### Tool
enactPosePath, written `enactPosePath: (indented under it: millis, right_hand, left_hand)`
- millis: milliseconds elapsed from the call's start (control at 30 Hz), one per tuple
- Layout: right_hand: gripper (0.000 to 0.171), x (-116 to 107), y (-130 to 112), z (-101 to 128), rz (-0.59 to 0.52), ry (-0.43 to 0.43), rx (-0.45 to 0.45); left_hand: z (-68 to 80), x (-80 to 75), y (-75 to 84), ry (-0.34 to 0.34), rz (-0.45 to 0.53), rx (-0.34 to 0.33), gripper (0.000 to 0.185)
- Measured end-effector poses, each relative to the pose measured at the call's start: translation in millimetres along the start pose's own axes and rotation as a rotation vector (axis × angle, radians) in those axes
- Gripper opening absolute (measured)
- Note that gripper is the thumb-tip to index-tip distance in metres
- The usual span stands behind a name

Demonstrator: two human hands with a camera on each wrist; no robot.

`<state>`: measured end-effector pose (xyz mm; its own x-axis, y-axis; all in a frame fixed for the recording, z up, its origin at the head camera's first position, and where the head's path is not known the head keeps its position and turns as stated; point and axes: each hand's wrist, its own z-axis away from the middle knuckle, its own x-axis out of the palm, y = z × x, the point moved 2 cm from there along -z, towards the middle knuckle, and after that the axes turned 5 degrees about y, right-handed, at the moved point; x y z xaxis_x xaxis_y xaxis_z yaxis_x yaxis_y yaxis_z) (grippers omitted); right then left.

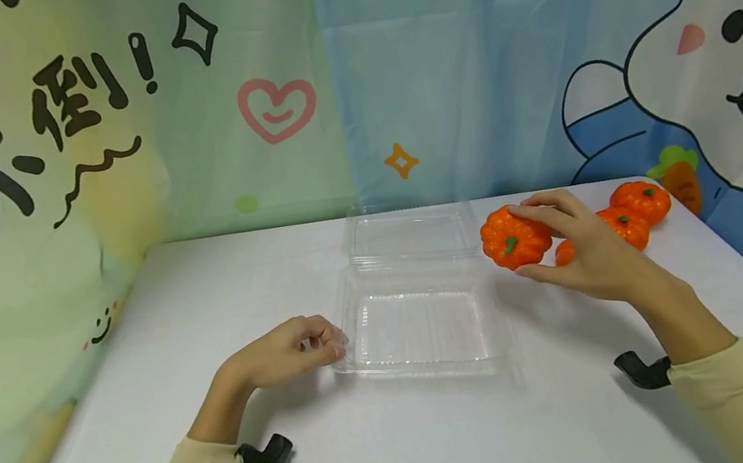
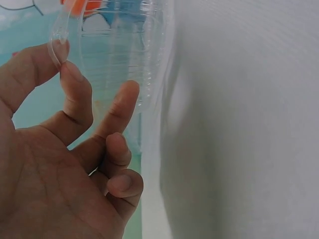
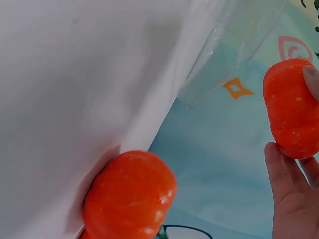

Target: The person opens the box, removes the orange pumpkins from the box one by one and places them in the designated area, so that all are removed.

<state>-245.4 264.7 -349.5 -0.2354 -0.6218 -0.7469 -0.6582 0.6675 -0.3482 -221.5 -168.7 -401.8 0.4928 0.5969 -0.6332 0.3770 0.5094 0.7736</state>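
Right grip (image 1: 584, 249) is curled round a small orange pumpkin (image 1: 515, 238), thumb below and fingers over the top, held just off the surface (image 1: 143, 368). From the head view the clear open box (image 1: 425, 329) lies at about eight o'clock from that pumpkin, close by, its long side running left to right and its lid (image 1: 411, 233) folded back at twelve. Left hand (image 1: 288, 352) sits at the box's nine o'clock edge, fingertips pinching the rim. Two more pumpkins (image 1: 641, 203) rest at three o'clock of the held one.

Left wrist view: thumb and forefinger (image 2: 57, 50) nip the thin plastic rim (image 2: 62, 32), other fingers loosely bent.

Right wrist view: the held pumpkin (image 3: 291, 107) sits between the fingers (image 3: 284, 179), clear of the box (image 3: 224, 59); another pumpkin (image 3: 129, 196) lies on the surface. The right hand is plainly the nearer one to carry it in.
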Motion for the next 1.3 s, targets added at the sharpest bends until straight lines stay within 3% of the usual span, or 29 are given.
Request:
enactPosePath:
  millis: [400,600,733,1133,1300]
  right_hand:
    - [0.071,-9,12,22,0.024,-0.059,0.136]
    - [0.069,-7,17,41,0.067,-0.138,0.143]
    - [0.068,-10,19,45,0.079,-0.156,0.134]
    - [0.071,-12,22,56,0.052,-0.309,0.273]
    - [0.073,-10,23,56,0.055,-0.338,0.285]
  left_hand:
    - [4.7,-1.5,-1.6,0.009,0.017,0.015,0.023]
    - [8.4,1.3,-3.7,0.016,0.009,0.042,0.024]
    - [7.2,1.1,-3.3,0.042,-0.002,0.052,0.023]
    - [4.4,-2.2,-2.3,0.028,-0.004,0.055,0.021]
    - [5.6,-2.9,-4.1,0.030,0.001,0.038,0.020]
